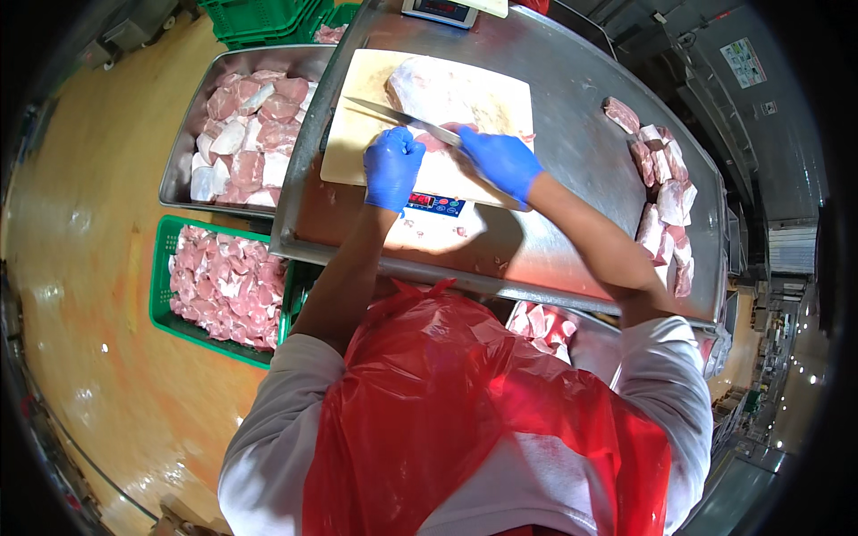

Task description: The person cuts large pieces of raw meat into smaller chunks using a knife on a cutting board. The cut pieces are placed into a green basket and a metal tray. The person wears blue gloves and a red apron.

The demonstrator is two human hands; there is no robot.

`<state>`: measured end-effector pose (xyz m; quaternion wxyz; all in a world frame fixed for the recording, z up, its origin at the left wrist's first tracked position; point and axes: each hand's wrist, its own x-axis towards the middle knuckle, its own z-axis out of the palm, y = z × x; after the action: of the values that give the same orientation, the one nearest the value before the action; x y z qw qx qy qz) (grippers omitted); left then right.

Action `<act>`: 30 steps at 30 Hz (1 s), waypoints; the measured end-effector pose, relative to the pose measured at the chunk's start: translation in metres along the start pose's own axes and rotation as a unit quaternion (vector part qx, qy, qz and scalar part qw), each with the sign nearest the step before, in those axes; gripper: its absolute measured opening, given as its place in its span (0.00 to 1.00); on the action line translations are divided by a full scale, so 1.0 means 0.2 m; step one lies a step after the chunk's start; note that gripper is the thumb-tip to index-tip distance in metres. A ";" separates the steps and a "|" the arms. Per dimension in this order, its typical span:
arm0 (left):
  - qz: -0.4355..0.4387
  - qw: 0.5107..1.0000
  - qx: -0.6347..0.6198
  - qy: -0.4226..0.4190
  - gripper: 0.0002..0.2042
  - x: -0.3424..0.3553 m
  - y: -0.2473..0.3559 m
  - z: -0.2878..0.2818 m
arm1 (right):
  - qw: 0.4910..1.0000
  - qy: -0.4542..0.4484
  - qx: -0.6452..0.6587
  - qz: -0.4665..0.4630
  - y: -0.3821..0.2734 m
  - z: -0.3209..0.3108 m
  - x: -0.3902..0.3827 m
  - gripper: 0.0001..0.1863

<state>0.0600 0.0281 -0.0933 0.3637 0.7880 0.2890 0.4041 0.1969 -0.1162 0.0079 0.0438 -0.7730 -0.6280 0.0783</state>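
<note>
My right hand (502, 163), in a blue glove, is wrapped round the handle of a long knife (382, 109). Its blade points left and slants across a cutting board (344, 156), in front of a large pale piece of meat (429, 87). Near the blade's lower edge lies a smaller pink cut of meat (431, 143). My left hand (391, 171), also gloved in blue, is closed at the near left of that cut, its fingers curled in. Whether it grips the meat's edge is hidden.
A digital scale (435, 205) shows at the board's near edge on the metal table (572, 147). Meat chunks (663, 192) line the table's right side. At left stand a steel tub (175, 170) and a green crate (161, 284), both full of meat. Another scale (440, 11) sits far back.
</note>
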 end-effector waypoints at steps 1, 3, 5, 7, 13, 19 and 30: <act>-0.005 1.000 0.003 -0.006 0.07 0.00 0.01 -0.02 | 0.998 -0.048 -0.021 0.033 0.07 -0.03 -0.10 0.11; -0.007 1.000 0.007 -0.021 0.06 -0.01 0.05 -0.06 | 0.983 -0.131 -0.015 0.126 0.30 -0.03 -0.32 0.12; 0.058 0.998 -0.015 0.010 0.06 -0.04 0.00 -0.11 | 0.984 -0.128 -0.106 0.068 0.41 -0.13 -0.51 0.13; 0.018 0.995 -0.095 0.017 0.07 -0.09 -0.14 -0.12 | 0.976 -0.141 -0.156 0.054 0.46 -0.22 -0.60 0.13; 0.231 0.971 0.037 0.056 0.11 -0.02 0.06 -0.13 | 0.995 0.037 -0.061 0.066 0.29 -0.13 -0.59 0.14; 0.236 0.970 0.060 -0.011 0.15 -0.07 -0.13 -0.01 | 0.997 0.069 0.017 0.021 -0.01 0.07 -0.09 0.11; 0.081 0.990 0.109 -0.043 0.08 -0.16 0.02 -0.40 | 0.989 -0.084 -0.101 0.067 0.35 -0.17 -0.53 0.13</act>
<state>-0.0235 0.0286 -0.0718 0.2541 0.8604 0.2509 0.3637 0.2505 -0.2327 0.0375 -0.0926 -0.8043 -0.5812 0.0820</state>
